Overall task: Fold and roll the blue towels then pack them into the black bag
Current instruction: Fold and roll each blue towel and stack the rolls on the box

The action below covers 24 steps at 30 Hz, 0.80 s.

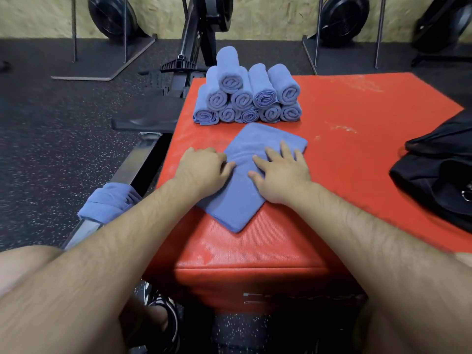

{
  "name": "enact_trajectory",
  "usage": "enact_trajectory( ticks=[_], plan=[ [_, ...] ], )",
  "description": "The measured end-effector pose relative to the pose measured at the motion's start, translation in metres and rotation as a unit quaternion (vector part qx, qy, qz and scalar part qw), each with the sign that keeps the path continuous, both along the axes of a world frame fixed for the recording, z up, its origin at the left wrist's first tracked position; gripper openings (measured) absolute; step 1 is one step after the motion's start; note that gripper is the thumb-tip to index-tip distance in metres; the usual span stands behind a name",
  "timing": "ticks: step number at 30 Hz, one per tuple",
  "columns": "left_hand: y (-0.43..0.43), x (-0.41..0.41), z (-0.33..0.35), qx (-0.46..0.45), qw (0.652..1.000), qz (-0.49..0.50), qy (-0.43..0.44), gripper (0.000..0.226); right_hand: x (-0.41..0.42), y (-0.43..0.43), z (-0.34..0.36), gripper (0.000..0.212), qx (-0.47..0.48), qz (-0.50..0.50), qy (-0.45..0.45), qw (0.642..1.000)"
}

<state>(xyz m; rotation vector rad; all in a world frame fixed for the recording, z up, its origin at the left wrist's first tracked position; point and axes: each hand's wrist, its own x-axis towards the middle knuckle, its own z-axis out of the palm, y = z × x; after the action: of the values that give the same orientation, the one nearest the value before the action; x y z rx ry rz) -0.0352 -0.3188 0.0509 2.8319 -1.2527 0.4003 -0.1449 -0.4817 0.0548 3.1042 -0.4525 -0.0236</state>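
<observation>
Blue folded towel (pixel 240 200): cornerwise on the red surface (pixel 344 154), near corner just over the edge.
Left hand (pixel 204 167): at the towel's left edge, fingers curled; pinching or only touching, cannot tell.
Right hand (pixel 281 175): flat on the towel, fingers spread and released, pressing.
Step, as judged: smoothing before rolling; press out air, keep edges level, roll tight.
Black bag (pixel 439 175): at the right, for packing later.
Rolled towels (pixel 247 98): stacked beyond, good model for size.

10 rolls (pixel 231 84), 1 folded towel (pixel 240 198), 1 bag (pixel 439 172)
</observation>
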Motion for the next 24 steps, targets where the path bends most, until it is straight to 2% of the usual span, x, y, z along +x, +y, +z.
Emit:
enact_trajectory(
  ticks=[4, 8, 11, 13, 15, 17, 21, 24],
  plan=[
    [0.001, -0.014, 0.005, -0.042, 0.997, 0.015, 0.059, 0.047, -0.008, -0.005, 0.006, 0.045, -0.029, 0.032, -0.069, 0.997],
    [0.008, -0.034, -0.001, -0.09, 0.988, 0.028, 0.119, 0.03, -0.03, 0.005, 0.01, 0.037, 0.04, 0.057, -0.092, 0.993],
    [0.016, -0.041, -0.016, -0.088, 0.996, -0.029, 0.014, 0.032, -0.05, 0.017, 0.003, 0.037, 0.058, 0.093, -0.094, 0.99],
    [0.02, -0.044, -0.02, -0.068, 0.994, -0.09, -0.01, 0.042, -0.06, 0.022, -0.005, 0.037, 0.055, 0.122, -0.089, 0.987],
    [0.024, -0.049, -0.019, -0.033, 0.988, -0.131, 0.069, 0.063, -0.067, 0.02, -0.011, 0.041, 0.065, 0.131, -0.091, 0.985],
    [0.027, -0.053, -0.022, 0.005, 0.979, -0.133, 0.155, 0.082, -0.072, 0.015, -0.017, 0.047, 0.075, 0.137, -0.092, 0.983],
    [0.031, -0.06, -0.023, 0.031, 0.974, -0.101, 0.2, 0.092, -0.08, 0.007, -0.02, 0.053, 0.089, 0.142, -0.059, 0.984],
    [0.04, -0.066, -0.018, 0.047, 0.971, -0.137, 0.188, 0.094, -0.083, 0.003, -0.014, 0.053, 0.086, 0.15, -0.037, 0.984]
  ],
)
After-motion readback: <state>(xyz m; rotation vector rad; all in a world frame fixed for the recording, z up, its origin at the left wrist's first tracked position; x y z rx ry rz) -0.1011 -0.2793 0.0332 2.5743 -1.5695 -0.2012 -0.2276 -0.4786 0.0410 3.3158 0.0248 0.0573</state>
